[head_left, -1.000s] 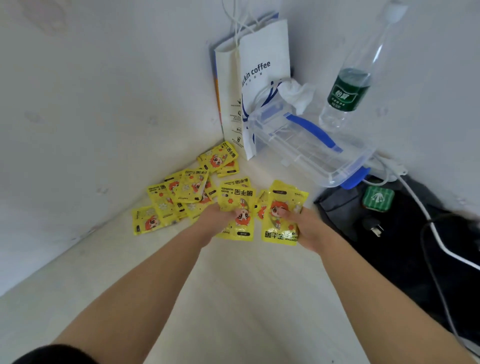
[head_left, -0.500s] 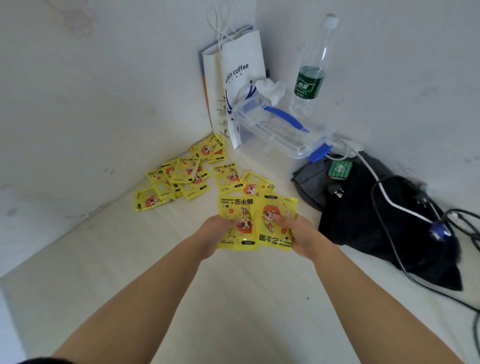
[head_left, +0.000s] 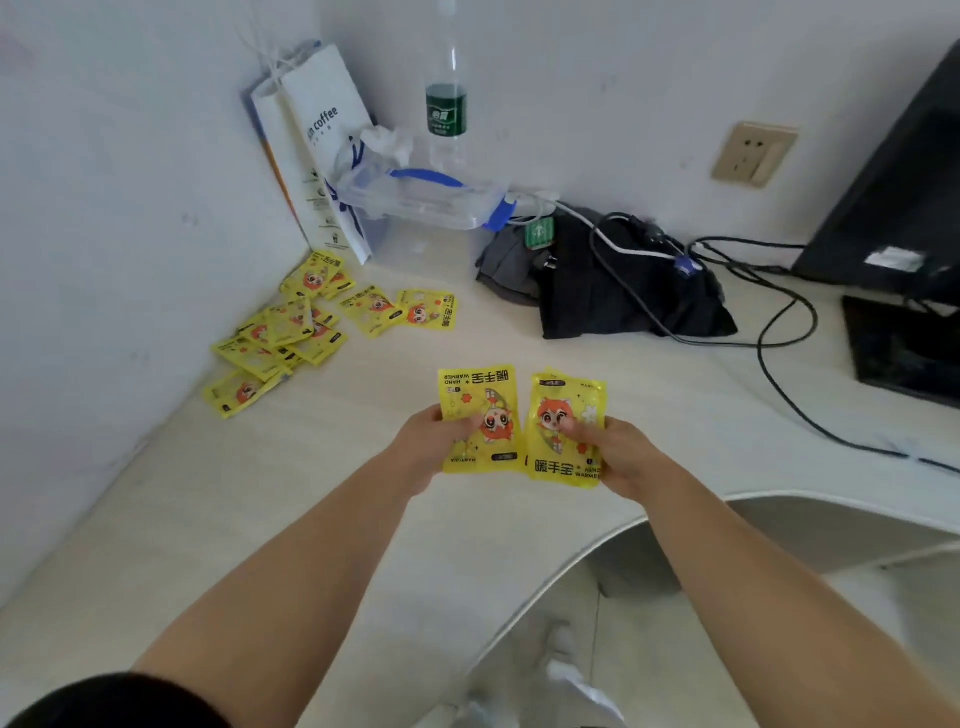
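at the centre of the frame the left hand (head_left: 428, 449) pinches a yellow packet (head_left: 475, 410) by its lower left side, thumb across the printed front and fingers curled behind. it is a flat, glossy, rectangular sachet with a cartoon fox face and black lettering that reads upside down. just beside it, edges nearly touching, the right hand (head_left: 621, 460) grips a second yellow packet (head_left: 558, 441) of the same shape, lettering upright, thumb pressed on the front near the fox face. a sliver of yellow shows above its top edge, so it may be more than one sachet stacked; the blur does not settle it. both packets are held above the pale, smooth counter (head_left: 337, 519).

at the left middle, a loose heap (head_left: 291, 332) of the same shiny sachets lies on the counter against the white wall (head_left: 130, 208), several overlapping. in the upper left stands a white paper bag (head_left: 324, 150) with cord handles, and just right of it a clear plastic box (head_left: 415, 195) with blue clips. behind the box rises a transparent bottle (head_left: 445, 111) with a green label. right of centre, a dark crumpled cloth (head_left: 623, 296) has thin cables (head_left: 769, 332) draped over it. a beige wall socket (head_left: 753, 155) sits upper right, a black monitor (head_left: 893, 208) at the right edge.
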